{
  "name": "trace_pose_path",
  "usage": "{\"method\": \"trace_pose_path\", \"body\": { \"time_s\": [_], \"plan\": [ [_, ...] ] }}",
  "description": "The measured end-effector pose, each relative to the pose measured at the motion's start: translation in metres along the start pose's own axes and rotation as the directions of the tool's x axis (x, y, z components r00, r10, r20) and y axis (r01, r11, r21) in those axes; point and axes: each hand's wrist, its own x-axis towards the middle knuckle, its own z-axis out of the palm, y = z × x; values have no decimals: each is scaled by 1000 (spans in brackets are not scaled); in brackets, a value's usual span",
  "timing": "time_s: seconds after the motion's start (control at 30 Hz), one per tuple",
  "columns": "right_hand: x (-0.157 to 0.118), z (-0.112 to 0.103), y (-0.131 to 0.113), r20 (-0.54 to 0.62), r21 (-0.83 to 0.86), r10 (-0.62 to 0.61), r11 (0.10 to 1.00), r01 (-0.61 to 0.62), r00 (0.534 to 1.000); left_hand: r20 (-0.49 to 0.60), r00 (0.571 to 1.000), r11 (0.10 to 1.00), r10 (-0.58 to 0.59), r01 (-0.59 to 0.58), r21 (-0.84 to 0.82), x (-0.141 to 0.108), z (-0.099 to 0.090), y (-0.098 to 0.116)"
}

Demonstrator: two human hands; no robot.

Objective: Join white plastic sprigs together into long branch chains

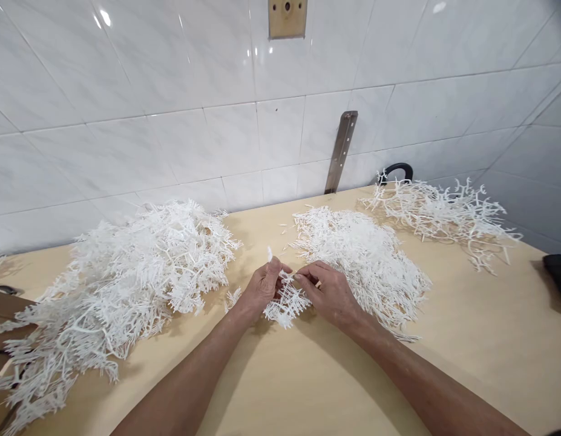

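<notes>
Feathery, branched white sprig (287, 307) just left of the heap of slender pieces (362, 260), pinched between nearly closed fingers of left hand (262, 284) and right hand (328, 290); bare, curling stems (443, 212) lie right of the heap

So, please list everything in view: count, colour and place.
Sprig pile: one, white, left
Stick pile: one, white, right of centre
Twig pile: one, white, back right
Held sprig: one, white, centre
Loose sprig: one, white, centre left
Bits: several, white, beside stick pile
Table: one, pale wood, under piles
Tiled walls: two, whitish, back and right
Wall plate: one, yellowish, top centre
Metal strip: one, brownish, against wall
Curved handle: one, black, behind twig pile
Unclear things: several, black, left and right edges
Panel: one, brown, left edge
Left hand: one, bare, holding held sprig
Right hand: one, bare, at held sprig
</notes>
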Motion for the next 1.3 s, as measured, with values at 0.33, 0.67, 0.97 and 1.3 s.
{"method": "trace_pose_path", "body": {
  "time_s": [0.33, 0.67, 0.97, 1.3],
  "plan": [
    [1, 1, 4, -102, -24, 34, 999, -37, 994, 81, 994, 998, 68, -68, -3, 2, -3, 3],
    [-1, 2, 3, -42, 84, 85, 993, -81, 996, 170, 985, 933, 21, -80, 351, -6, -6, 13],
    [0, 0, 1, 7, 487, 309, 830, -274, 951, -38, 998, 998, 55, -55, -7, 3, -5, 4],
    [-4, 1, -8, 274, 447, 302, 800, -399, 913, -171, 984, 986, 40, -67, -152, 7, -2, 0]
  ]
}}
